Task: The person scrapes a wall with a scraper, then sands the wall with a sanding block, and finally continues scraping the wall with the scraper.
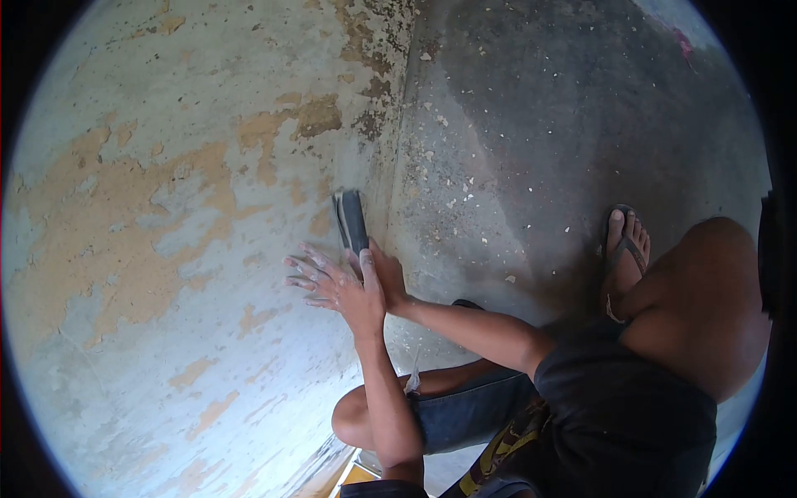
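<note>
A long dark grey sanding block [352,220] lies against the wall [274,224], its far end near the corner where wall and floor meet. My right hand [388,275] is closed around its near end, partly hidden behind my left wrist and thumb. Over the wall, my left hand [336,286] is open with its fingers spread, pale dust on them. Its thumb points up, overlapping the near end of the block in this view. Around both hands the wall shows worn whitish paint and bare tan patches.
Paint flakes and pale dust are scattered over the dark concrete floor [506,141] along the wall. My bent knees are close behind my arms, and my sandalled foot [627,249] is planted at right. An orange-and-white edged object [359,475] shows at the bottom.
</note>
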{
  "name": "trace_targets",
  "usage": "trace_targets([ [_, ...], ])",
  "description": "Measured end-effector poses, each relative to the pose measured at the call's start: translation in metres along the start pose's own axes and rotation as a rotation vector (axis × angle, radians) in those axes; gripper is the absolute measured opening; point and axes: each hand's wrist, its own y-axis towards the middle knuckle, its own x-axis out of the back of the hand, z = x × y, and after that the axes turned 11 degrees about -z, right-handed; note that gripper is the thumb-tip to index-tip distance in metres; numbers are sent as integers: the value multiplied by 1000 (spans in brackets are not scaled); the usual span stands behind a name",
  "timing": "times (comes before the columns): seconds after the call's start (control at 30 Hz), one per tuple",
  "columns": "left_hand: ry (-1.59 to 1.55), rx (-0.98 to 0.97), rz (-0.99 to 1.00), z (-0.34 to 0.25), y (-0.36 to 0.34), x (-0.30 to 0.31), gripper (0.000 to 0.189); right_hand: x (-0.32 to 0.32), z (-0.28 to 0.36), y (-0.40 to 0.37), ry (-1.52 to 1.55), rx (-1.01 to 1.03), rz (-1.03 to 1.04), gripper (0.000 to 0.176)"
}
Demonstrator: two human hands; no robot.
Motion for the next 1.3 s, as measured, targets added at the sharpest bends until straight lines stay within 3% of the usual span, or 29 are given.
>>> trace_targets([
  [0.17, -35, 39, 15, -5, -2, 8, 95, -1, 4, 25, 46, -59, 53, 40],
  [0.23, -52, 31, 19, -3, -1, 9, 94, -5, 14, 48, 71, 37, -156, 40],
  [0.27, -48, 21, 30, 0, -1, 10, 95, -7, 13, 45, 72, 41, -161, 40],
  [0.37, -41, 1, 27, 1, 0, 3, 95, -8, -2, 22, 40, 44, -116, 41],
  [0.43, -13, -4, 27, -1, 1, 1, 95, -1, -6, -2, -10, 9, 45, 41],
  [0.57, -19, 19, 11, -2, -2, 6, 96, -1, 1, 16, -18, 16, 27, 41],
  [0.67, -31, 25, 26, 1, -2, 9, 96, -7, 9, 36, 92, 52, -114, 42],
  [0.77, -37, 9, 32, 3, -1, 6, 96, -2, 6, 14, 25, -25, 3, 41],
  [0.93, 9, 18, 15, -3, -1, 5, 96, -11, -17, -8, 33, 17, 61, 38],
  [1.0, -35, 30, 39, -5, -1, 10, 96, -7, 0, 17, 59, -45, 6, 37],
  [1.13, -22, 2, 47, 5, -2, 10, 96, -7, 11, 35, 99, 40, -111, 38],
  [1.3, 9, 7, 19, -1, 0, 1, 95, 1, -3, -3, -27, -16, 59, 37],
])
